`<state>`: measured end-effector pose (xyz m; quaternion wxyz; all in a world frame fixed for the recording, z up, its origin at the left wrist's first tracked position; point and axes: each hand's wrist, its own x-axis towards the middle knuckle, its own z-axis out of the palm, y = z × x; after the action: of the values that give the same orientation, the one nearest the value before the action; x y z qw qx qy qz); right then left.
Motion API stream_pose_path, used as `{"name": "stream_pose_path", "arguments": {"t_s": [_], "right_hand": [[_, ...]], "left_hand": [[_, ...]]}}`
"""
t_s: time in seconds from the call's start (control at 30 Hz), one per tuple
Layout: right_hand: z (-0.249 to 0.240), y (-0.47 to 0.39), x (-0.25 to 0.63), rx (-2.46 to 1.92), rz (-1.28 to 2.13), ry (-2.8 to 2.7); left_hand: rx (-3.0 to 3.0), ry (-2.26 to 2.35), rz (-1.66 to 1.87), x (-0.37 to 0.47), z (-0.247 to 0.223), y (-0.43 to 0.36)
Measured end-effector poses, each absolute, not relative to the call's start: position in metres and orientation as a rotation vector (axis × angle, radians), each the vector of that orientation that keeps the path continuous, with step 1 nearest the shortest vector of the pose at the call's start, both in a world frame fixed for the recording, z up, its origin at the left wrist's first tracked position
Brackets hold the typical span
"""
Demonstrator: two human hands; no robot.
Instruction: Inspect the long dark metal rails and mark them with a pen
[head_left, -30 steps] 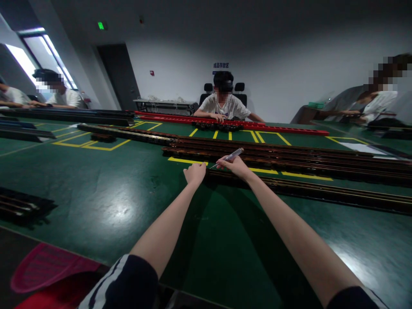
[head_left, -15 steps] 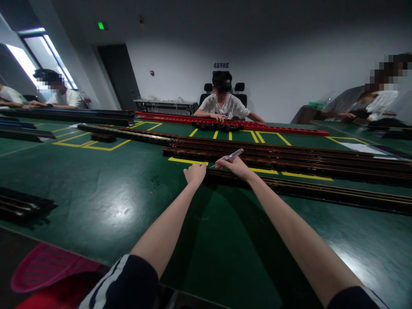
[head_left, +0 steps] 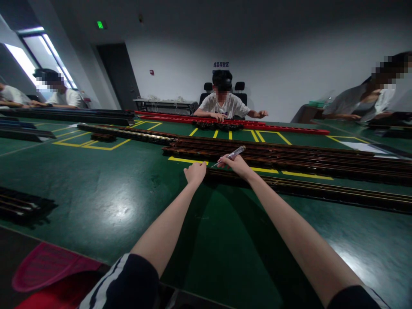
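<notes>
Across a green worktable (head_left: 80,180) in a dim, pale-walled room, two bare hands meet at the end of a long dark rail (head_left: 305,189).
The right hand (head_left: 237,166) is closed around a clear-handled screwdriver (head_left: 237,151), its shaft slanting down toward the rail's left end; from here one cannot tell whether the tip touches. The left hand (head_left: 195,173) is curled at that same end, just beside the tip, its fingers hidden, so its grip cannot be told. Beyond lie bundled dark rails (head_left: 289,157), then a red rail (head_left: 296,128), where a co-worker in white (head_left: 222,103) sits facing this way.
</notes>
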<state>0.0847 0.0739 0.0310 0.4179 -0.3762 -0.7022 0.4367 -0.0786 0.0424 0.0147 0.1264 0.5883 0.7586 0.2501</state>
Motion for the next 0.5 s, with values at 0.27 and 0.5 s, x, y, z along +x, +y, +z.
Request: {"name": "stream_pose_path", "arguments": {"t_s": [0.27,0.5], "right_hand": [[0.0310,0.0738,0.0843,-0.973,1.080,-1.720],[0.0346,0.0687,0.0812,-1.010,1.097,-1.652]], "left_hand": [[1.705,2.181,0.744,-0.0782,0.0147,0.0422],[1.699,2.173,0.761,-0.0793,0.0116,0.0436]]}}
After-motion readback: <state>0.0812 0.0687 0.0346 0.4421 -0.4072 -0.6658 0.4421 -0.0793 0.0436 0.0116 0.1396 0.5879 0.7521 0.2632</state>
